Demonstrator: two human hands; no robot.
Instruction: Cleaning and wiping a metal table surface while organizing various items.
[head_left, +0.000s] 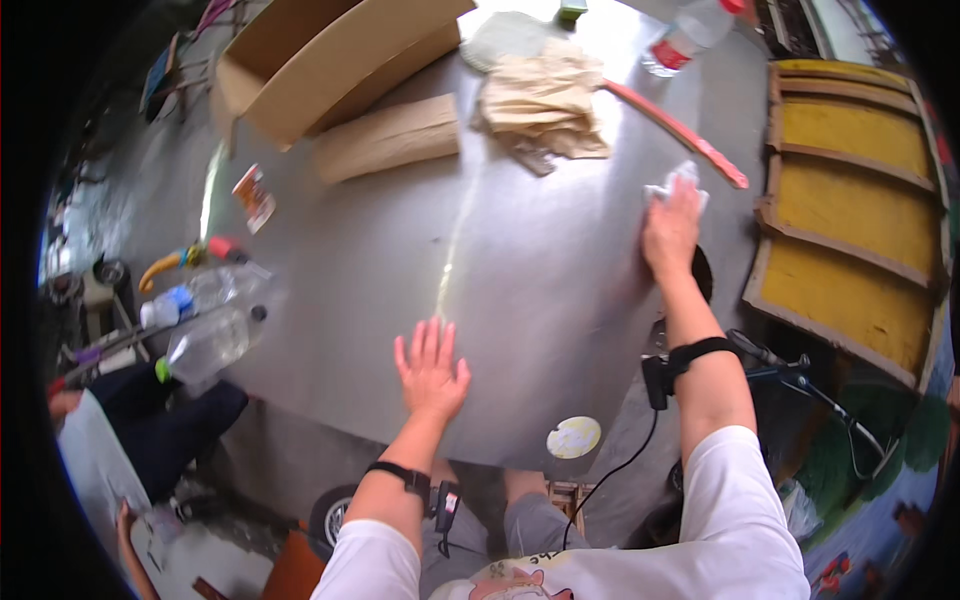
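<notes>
A metal-topped table (517, 300) lies before me. My left hand (433, 375) rests palm down near its front edge, fingers slightly spread and holding nothing. Out by the table's right side, my right hand (673, 229) presses on a crumpled white cloth or tissue (688, 184), which shows past the fingertips. Just beyond it is a long pinkish-red strip (675, 129) lying at a slant. Farther in from that strip sits a heap of crumpled brown paper (544, 97). A round yellow-and-white sticker (574, 437) is on the near right corner.
An open cardboard box (352, 67) and a folded brown cardboard piece (390, 139) occupy the back left. Clear plastic bottles (210, 341) and a red-handled tool (227, 249) lie left. Another bottle (686, 41) stands back right. Beyond the right edge is a yellow wood-framed panel (847, 195). A person (112, 450) is at left.
</notes>
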